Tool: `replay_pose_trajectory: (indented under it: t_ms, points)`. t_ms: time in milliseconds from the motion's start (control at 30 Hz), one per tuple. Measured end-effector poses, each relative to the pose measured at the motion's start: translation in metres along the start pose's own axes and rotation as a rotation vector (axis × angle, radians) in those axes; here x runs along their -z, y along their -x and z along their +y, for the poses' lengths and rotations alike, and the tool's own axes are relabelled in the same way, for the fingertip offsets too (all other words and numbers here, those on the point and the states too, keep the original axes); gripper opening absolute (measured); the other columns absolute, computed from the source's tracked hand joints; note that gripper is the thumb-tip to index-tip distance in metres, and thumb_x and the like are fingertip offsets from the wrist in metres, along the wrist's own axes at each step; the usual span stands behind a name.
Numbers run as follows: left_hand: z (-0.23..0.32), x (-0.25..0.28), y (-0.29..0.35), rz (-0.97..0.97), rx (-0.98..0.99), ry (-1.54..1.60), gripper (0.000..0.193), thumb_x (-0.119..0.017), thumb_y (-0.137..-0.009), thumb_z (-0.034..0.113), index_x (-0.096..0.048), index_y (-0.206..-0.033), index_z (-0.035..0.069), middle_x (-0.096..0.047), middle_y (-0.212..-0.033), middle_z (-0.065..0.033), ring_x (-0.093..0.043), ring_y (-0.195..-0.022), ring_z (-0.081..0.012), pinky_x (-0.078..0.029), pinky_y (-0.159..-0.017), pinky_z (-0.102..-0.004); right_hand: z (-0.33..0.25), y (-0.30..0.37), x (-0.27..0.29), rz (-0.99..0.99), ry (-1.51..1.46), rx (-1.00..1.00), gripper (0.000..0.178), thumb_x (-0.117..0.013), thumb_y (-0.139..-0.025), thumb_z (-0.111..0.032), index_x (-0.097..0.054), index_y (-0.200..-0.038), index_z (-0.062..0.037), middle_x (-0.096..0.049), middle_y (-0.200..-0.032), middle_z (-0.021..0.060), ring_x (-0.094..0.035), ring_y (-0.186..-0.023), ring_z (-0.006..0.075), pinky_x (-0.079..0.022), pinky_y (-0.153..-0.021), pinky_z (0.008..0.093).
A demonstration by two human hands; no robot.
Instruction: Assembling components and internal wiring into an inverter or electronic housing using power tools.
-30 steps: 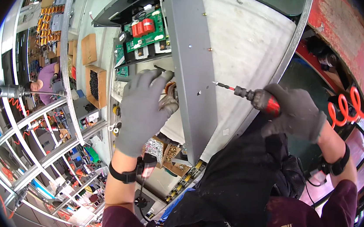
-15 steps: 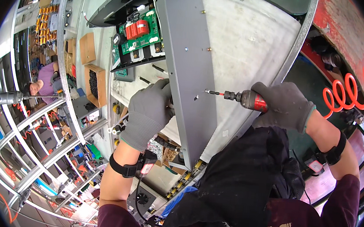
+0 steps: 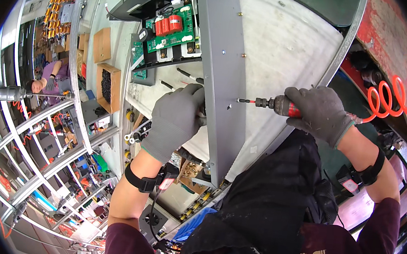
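Note:
A tall grey sheet-metal panel [image 3: 223,80] stands on edge as the side of a black housing that holds a green circuit board [image 3: 181,29] with red coils. My right hand [image 3: 322,114], in a grey glove, is closed around a red and black air screwdriver [image 3: 286,106]. The driver points left, its bit tip at the panel's outer face, just beside a small hole [image 3: 229,106]. On the inner side, my gloved left hand [image 3: 177,117] has its fingers bent against the panel. Its fingertips are partly hidden, and whatever they hold cannot be made out.
Black cable ends [image 3: 189,74] lie inside the housing near my left hand. A coiled red air hose [image 3: 387,100] runs off right. A cardboard box of black parts [image 3: 108,88] stands left. Beyond metal rails, a co-worker [image 3: 51,75] sits among benches. A metal edge [image 3: 340,52] bounds the worktable.
The panel and housing sit farther right in view, and my left hand has shifted right with them. The driver remains at the panel, with less of its bit showing.

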State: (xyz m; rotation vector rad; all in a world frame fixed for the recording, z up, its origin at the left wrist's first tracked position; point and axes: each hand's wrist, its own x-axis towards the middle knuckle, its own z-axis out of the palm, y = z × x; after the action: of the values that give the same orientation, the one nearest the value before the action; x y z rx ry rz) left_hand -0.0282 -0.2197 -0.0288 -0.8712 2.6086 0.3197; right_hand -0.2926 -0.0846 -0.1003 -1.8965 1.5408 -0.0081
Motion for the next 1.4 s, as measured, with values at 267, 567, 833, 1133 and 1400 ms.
replay_pose_trajectory:
  t_ms: [267,567,833,1133,1400]
  points:
    - [-0.002,-0.005,0.003,0.064,-0.040,0.037,0.045,-0.072,-0.062,0.015,-0.060,-0.105,0.011,-0.060,-0.091,-0.0073,-0.061,-0.078,-0.0260,-0.048,-0.065,-0.0371,-0.003,0.005,0.001,0.045,0.074,-0.001,0.050,-0.073,-0.073,-0.030,-0.049,-0.111,-0.0097,-0.062,-0.080,0.0102,-0.063,-0.073,0.0309,-0.049,-0.064,0.0419]
    - [0.013,0.030,0.065,0.564,-0.027,0.229,0.030,-0.068,-0.073,0.013,-0.060,-0.100,0.003,-0.061,-0.099,-0.0117,-0.058,-0.092,-0.0311,-0.046,-0.085,-0.0383,0.073,0.033,0.033,0.361,-0.076,-0.337,0.048,-0.070,-0.076,-0.031,-0.056,-0.117,-0.0115,-0.066,-0.095,0.0185,-0.063,-0.089,0.0369,-0.049,-0.076,0.0410]
    - [0.064,-0.055,0.155,0.628,1.030,1.040,0.023,-0.055,-0.091,0.019,-0.061,-0.101,-0.001,-0.061,-0.082,-0.0077,-0.055,-0.074,-0.0137,-0.046,-0.070,-0.0274,0.327,0.088,0.050,0.423,0.084,-0.880,0.065,-0.053,-0.083,-0.060,-0.046,-0.126,-0.0118,-0.060,-0.107,0.0270,-0.056,-0.099,0.0453,-0.044,-0.081,0.0498]
    - [0.061,-0.080,0.137,0.267,0.635,1.916,0.064,-0.038,-0.092,0.061,-0.062,-0.106,0.003,-0.062,-0.102,-0.0066,-0.054,-0.095,-0.0136,-0.044,-0.084,-0.0290,0.083,-0.091,0.194,0.643,0.051,0.408,0.042,-0.058,-0.087,-0.021,-0.051,-0.122,0.0009,-0.054,-0.115,0.0197,-0.051,-0.108,0.0361,-0.039,-0.096,0.0398]
    - [0.066,-0.097,0.137,0.271,0.509,2.108,0.045,-0.044,-0.098,0.040,-0.061,-0.109,0.001,-0.064,-0.098,-0.0042,-0.056,-0.091,-0.0114,-0.045,-0.083,-0.0264,-0.275,-0.247,0.297,0.518,-0.308,1.060,0.042,-0.068,-0.082,-0.022,-0.055,-0.114,0.0010,-0.060,-0.104,0.0133,-0.058,-0.090,0.0225,-0.046,-0.079,0.0304]
